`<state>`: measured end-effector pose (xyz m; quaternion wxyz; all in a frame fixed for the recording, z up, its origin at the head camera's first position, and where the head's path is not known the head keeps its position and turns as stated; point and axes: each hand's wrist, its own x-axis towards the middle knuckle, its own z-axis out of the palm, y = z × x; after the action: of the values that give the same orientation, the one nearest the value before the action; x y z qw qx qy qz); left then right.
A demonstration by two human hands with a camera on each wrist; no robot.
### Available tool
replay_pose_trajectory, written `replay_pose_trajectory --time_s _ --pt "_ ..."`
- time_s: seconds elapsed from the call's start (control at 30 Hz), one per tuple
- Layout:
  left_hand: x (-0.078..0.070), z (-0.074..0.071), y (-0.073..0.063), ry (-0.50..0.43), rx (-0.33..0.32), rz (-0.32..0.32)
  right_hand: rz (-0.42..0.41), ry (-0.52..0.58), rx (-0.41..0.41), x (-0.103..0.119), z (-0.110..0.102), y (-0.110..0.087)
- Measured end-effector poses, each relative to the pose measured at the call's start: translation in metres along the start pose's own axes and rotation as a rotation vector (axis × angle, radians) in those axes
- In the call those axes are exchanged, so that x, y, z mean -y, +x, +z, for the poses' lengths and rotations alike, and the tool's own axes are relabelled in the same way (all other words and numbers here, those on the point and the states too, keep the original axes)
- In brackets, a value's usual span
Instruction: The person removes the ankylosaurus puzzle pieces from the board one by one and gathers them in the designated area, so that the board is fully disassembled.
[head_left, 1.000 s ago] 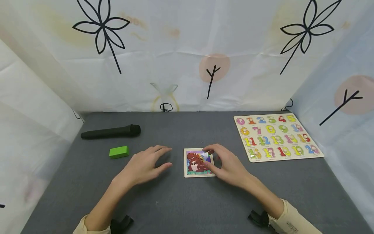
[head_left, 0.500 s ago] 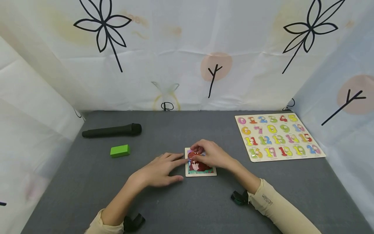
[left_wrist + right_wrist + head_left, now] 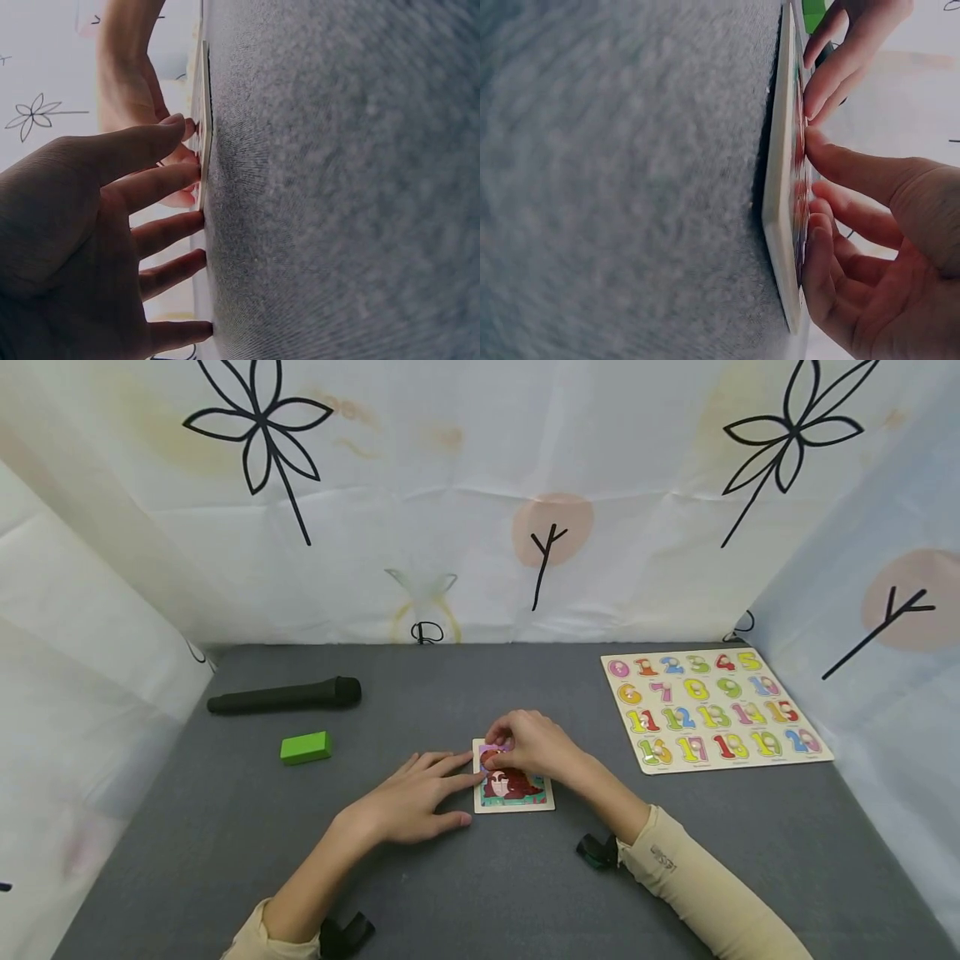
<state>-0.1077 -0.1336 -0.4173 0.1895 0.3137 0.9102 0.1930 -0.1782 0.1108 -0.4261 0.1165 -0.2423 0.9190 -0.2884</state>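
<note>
A small square dinosaur puzzle (image 3: pixel 513 795) in a pale wooden frame lies flat on the grey table. My left hand (image 3: pixel 412 802) has its fingers spread, and the index fingertip touches the puzzle's left side. In the left wrist view, other fingertips of that hand (image 3: pixel 82 217) rest on the table beside the frame. Over the puzzle's upper left part is my right hand (image 3: pixel 534 745), its thumb and curled fingers touching the picture. The right wrist view shows a gap between that thumb (image 3: pixel 847 161) and the fingers; whether they pinch a piece cannot be told.
At the back right lies a number board (image 3: pixel 716 714) with coloured numerals. A dark microphone (image 3: pixel 285 697) lies at the back left, a green block (image 3: pixel 306 748) in front of it. White printed cloth (image 3: pixel 450 527) stands around the table's back and sides.
My left hand has moved right until its finger touches the puzzle. My right hand has shifted left and slightly back across it, and its fingers have curled inward.
</note>
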Motion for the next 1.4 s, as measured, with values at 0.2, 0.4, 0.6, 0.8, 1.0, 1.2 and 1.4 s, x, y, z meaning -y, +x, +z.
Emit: replay_pose_trajectory --time_s 0.2,0.4,0.6,0.8,1.0,1.2,1.4 --pt "-0.001 0.003 0.000 -0.008 -0.011 -0.027 -0.002 -0.009 -0.001 0.000 0.000 0.000" --pt "-0.004 0.004 0.001 -0.008 -0.030 -0.055 -0.035 0.024 0.038 -0.005 -0.005 0.004" --pt "-0.004 0.006 0.001 -0.003 -0.034 -0.059 -0.058 -0.009 0.073 -0.003 -0.005 0.003" --pt "-0.004 0.006 0.001 -0.008 -0.033 -0.068 -0.044 -0.071 0.044 0.005 -0.006 -0.001" --pt "-0.004 0.006 0.000 -0.005 -0.027 -0.072 -0.013 -0.121 0.059 0.008 -0.007 0.003" --pt "-0.004 0.006 -0.001 -0.007 -0.028 -0.070 -0.021 -0.098 0.079 0.004 -0.009 0.007" --pt "-0.005 0.005 0.000 -0.008 -0.025 -0.071 -0.034 -0.080 0.086 0.001 -0.010 0.007"
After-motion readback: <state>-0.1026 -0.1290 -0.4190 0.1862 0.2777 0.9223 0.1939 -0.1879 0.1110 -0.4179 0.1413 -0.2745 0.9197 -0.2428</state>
